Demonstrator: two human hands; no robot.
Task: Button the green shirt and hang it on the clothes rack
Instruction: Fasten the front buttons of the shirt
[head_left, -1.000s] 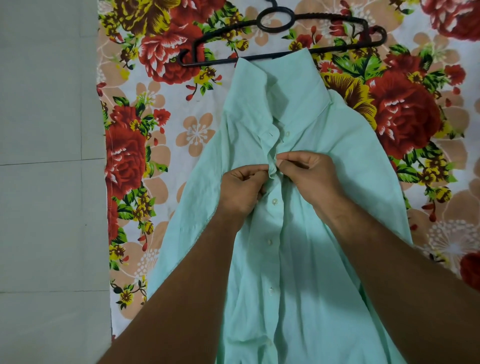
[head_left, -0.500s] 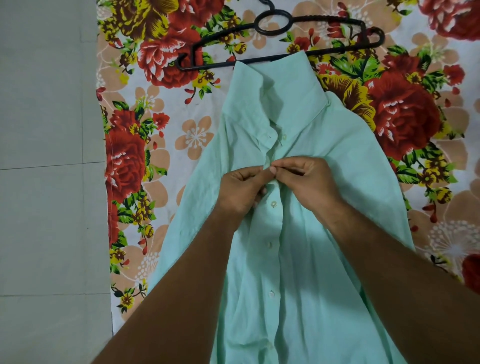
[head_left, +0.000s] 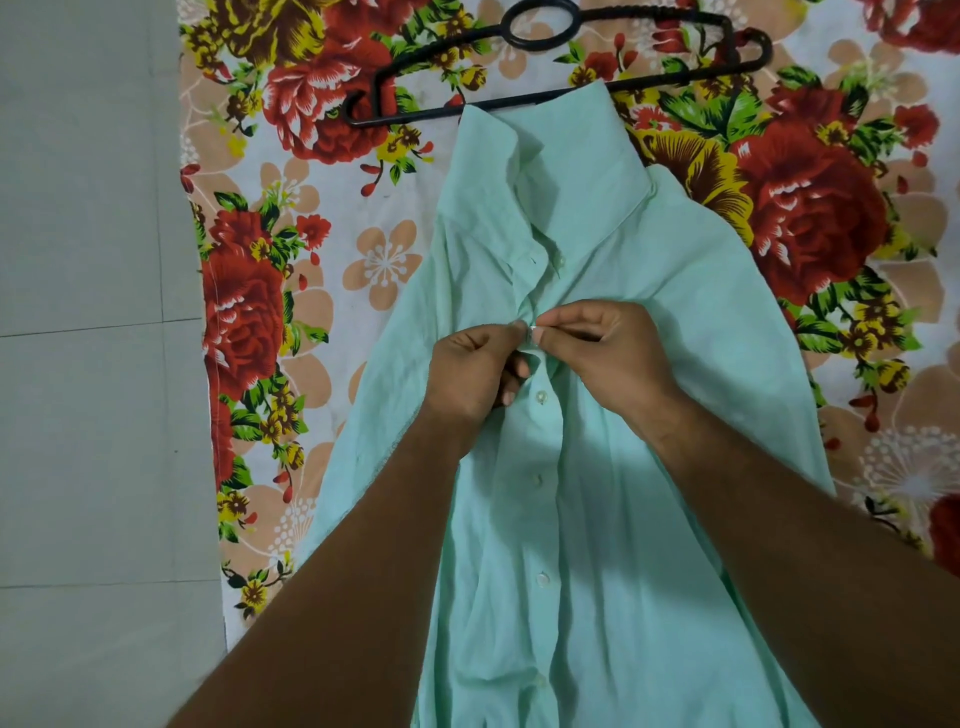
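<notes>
The mint green shirt lies flat on a floral sheet, collar away from me. Several buttons below my hands are fastened; the collar button near the top is loose. My left hand pinches the left placket edge. My right hand pinches the right placket, and a small white button shows between the two thumbs, just under the collar. A black plastic hanger lies on the sheet beyond the collar, its lower bar partly under the collar.
The floral sheet covers the floor under the shirt. Bare grey floor tiles lie to the left of the sheet's edge.
Both hands stayed at the same buttonhole below the collar. The thumbs have drawn together, and the button now shows between the fingertips.
</notes>
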